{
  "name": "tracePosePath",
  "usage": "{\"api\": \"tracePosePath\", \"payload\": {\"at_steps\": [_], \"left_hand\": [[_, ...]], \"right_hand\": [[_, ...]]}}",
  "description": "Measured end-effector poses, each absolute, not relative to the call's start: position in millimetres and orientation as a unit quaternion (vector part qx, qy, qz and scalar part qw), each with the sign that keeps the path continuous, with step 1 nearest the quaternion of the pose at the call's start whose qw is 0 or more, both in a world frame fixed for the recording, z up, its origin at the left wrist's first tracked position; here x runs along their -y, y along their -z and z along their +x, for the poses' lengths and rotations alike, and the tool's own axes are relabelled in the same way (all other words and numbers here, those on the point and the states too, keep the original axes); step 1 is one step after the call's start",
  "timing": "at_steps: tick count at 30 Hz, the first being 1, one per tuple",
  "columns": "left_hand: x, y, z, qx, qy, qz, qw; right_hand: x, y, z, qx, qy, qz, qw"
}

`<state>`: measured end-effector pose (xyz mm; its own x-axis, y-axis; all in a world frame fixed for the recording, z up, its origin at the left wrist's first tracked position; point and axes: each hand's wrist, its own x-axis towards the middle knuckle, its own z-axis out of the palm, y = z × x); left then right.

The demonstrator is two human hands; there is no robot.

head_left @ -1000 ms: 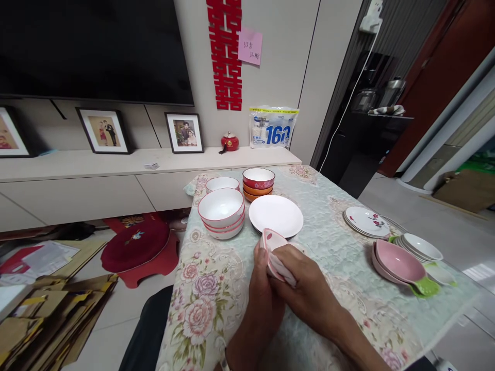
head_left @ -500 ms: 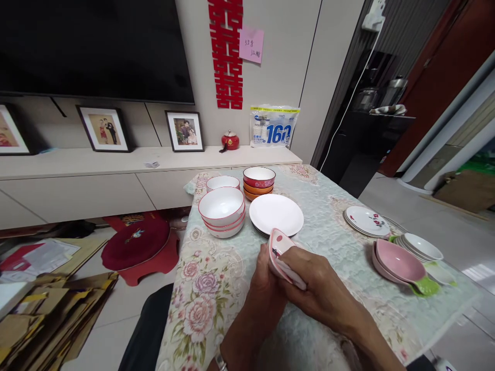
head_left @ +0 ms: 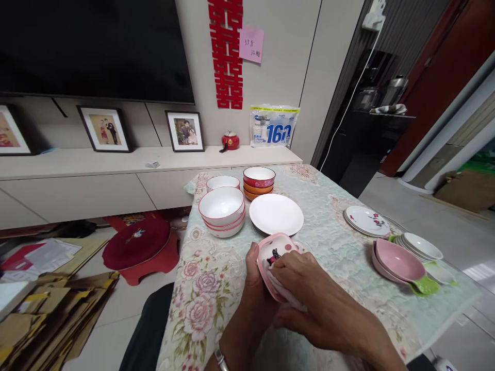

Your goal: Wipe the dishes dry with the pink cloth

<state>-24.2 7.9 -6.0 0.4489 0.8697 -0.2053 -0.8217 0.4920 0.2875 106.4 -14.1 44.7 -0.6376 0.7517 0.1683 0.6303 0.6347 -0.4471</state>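
Observation:
My left hand [head_left: 257, 288] grips a small pink-rimmed dish [head_left: 266, 251] from below and the left side, thumb at its edge. The dish is squarish, tilted toward me, with pink dots and a dark cartoon figure inside. Pressed into it is my right hand [head_left: 305, 281], its fingers bent over a white cloth [head_left: 284, 289] that shows only in part. Just beyond the dish lies a stack of white plates [head_left: 276, 214]. To the left of it stand red-rimmed white bowls [head_left: 222, 208], stacked.
Orange and red bowls [head_left: 259, 183] are stacked at the table's back. On the right sit flowered plates [head_left: 367, 220], pink bowls [head_left: 400, 262] and small white dishes [head_left: 421, 246]. A floral cloth [head_left: 204, 304] covers the table. A red stool [head_left: 137, 247] stands left of it.
The dish has turned to show more of its inside to me. My right hand has shifted across its inner surface with the cloth. The stacks have not moved.

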Motion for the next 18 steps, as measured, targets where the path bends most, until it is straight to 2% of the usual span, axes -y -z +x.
{"api": "tracePosePath", "payload": {"at_steps": [6, 9, 12, 14, 18], "left_hand": [[-6, 10, -20, -0.108, -0.451, 0.047, 0.885], [-5, 12, -18, -0.106, -0.446, 0.028, 0.888], [-3, 11, -16, -0.104, -0.441, 0.036, 0.890], [-2, 10, -15, -0.095, -0.446, 0.059, 0.888], [-2, 11, -13, -0.127, -0.474, 0.084, 0.867]], "right_hand": [[9, -43, 116, 0.869, -0.233, -0.381, 0.215], [1, -32, 106, 0.862, -0.179, -0.390, 0.270], [-7, -20, 99, 0.848, -0.071, -0.406, 0.333], [-10, -14, 97, 0.830, 0.001, -0.449, 0.330], [-6, -11, 99, 0.795, 0.059, -0.551, 0.248]]}}
